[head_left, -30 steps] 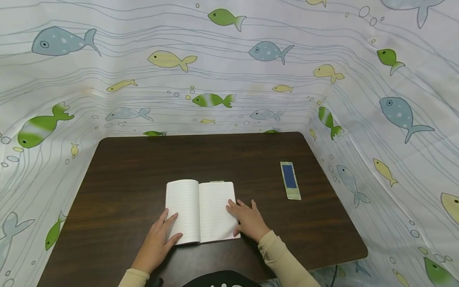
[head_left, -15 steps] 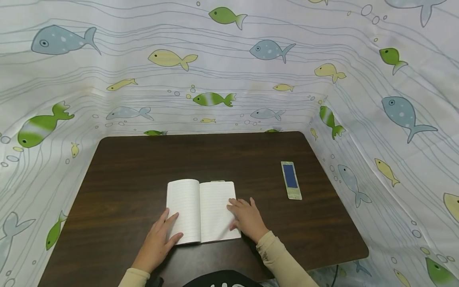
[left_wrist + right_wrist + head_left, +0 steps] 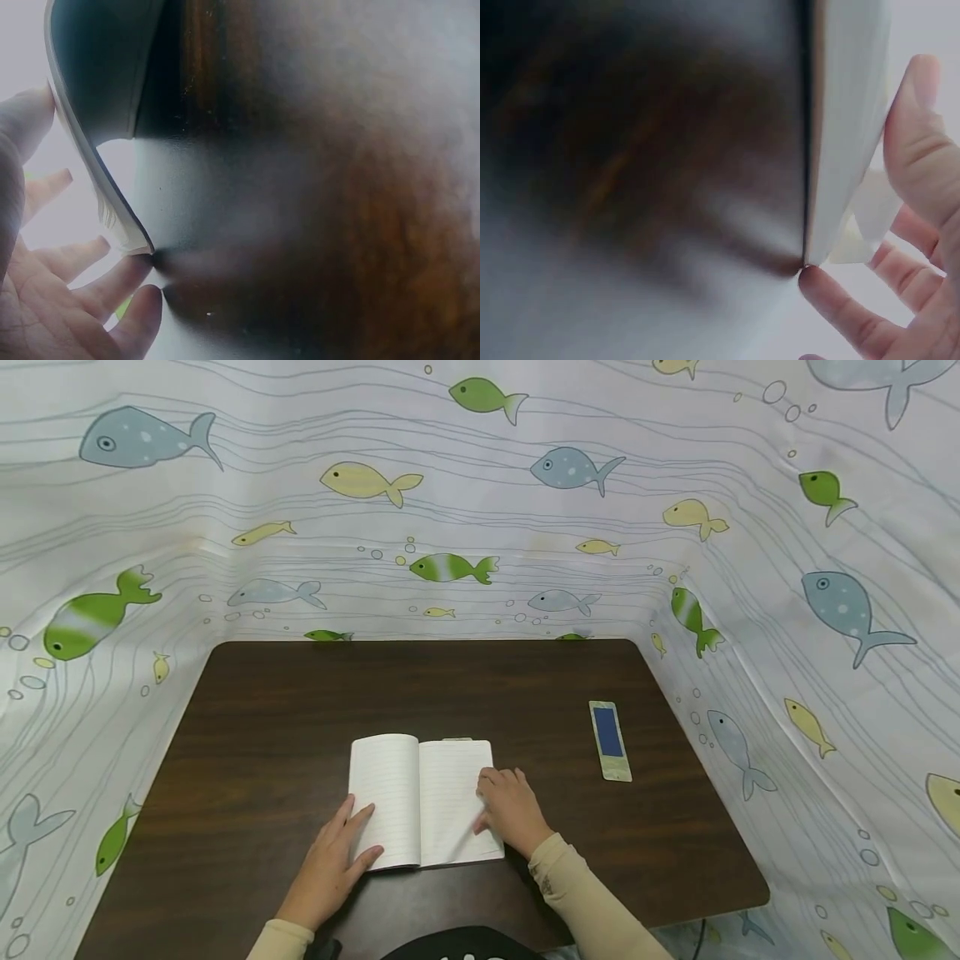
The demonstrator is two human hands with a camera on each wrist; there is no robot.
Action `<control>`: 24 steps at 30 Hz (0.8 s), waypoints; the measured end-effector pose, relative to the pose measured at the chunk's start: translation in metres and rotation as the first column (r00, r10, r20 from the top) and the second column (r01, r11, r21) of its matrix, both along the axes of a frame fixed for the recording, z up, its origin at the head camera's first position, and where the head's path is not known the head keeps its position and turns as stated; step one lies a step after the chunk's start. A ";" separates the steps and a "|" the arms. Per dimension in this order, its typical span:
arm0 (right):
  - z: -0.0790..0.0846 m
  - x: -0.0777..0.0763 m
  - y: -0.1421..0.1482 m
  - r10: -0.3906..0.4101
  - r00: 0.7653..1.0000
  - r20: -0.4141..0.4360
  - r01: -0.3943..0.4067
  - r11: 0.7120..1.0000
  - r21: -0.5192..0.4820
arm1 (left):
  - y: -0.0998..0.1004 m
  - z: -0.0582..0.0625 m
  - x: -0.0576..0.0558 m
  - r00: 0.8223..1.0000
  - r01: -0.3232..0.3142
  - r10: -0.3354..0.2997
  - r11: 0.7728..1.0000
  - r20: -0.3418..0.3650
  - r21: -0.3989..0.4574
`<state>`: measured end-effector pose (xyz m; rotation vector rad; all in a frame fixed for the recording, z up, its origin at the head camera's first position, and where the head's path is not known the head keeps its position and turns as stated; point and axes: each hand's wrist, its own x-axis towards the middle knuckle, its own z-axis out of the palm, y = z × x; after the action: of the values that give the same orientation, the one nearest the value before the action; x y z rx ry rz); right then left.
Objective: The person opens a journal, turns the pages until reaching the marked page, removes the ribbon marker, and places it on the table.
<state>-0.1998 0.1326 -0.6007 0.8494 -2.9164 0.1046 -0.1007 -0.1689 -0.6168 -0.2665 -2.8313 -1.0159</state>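
Observation:
A notebook with lined blank pages lies open on the dark wooden table. In the head view my left hand rests on the lower left edge of the left page, fingers spread and thumb on the paper. My right hand touches the right page's outer edge, its fingers bent and its thumb over the lower part of the page. A soft crease runs across that page's lower corner. The right wrist view shows the thumb apart from the fingers and one fingertip at the book's corner. The fingertips' exact contact with the page is unclear.
A phone-like object with a blue screen and pale frame lies to the right on the table. A fish-patterned curtain surrounds the table's back and sides. Part of a dark thing with white marks shows at the front edge.
My right hand has shifted slightly left and farther onto the right page, its fingers bending more. The page's lower corner shows a clearer crease. My left hand has stayed in place.

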 end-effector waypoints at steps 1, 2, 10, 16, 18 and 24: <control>0.000 0.000 0.002 0.006 1.000 0.016 -0.006 1.000 0.001 | 0.000 0.000 0.000 1.000 0.000 0.000 1.000 0.002 0.001; 0.001 0.001 0.005 0.012 0.999 0.041 -0.012 1.000 0.004 | 0.001 0.000 0.000 1.000 -0.001 0.001 1.000 0.004 0.001; 0.014 0.009 0.024 0.059 0.946 0.319 -0.066 0.998 0.012 | 0.000 -0.001 -0.003 1.000 0.008 -0.008 1.000 0.001 -0.011; 0.014 0.015 0.022 0.076 0.969 0.236 -0.088 0.995 0.044 | 0.001 -0.001 -0.004 1.000 0.005 -0.006 1.000 -0.014 -0.016; 0.015 0.016 0.019 0.078 0.972 0.224 -0.094 0.994 0.063 | 0.001 -0.001 -0.003 1.000 0.003 -0.003 1.000 -0.012 -0.015; 0.015 0.018 0.014 0.069 0.979 0.193 -0.098 0.984 0.147 | 0.002 -0.002 -0.003 1.000 -0.008 0.008 1.000 0.005 -0.028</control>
<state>-0.1819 0.1464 -0.5857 1.0403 -3.0968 -0.0411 -0.1039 -0.1669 -0.6190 -0.2560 -2.8512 -0.9769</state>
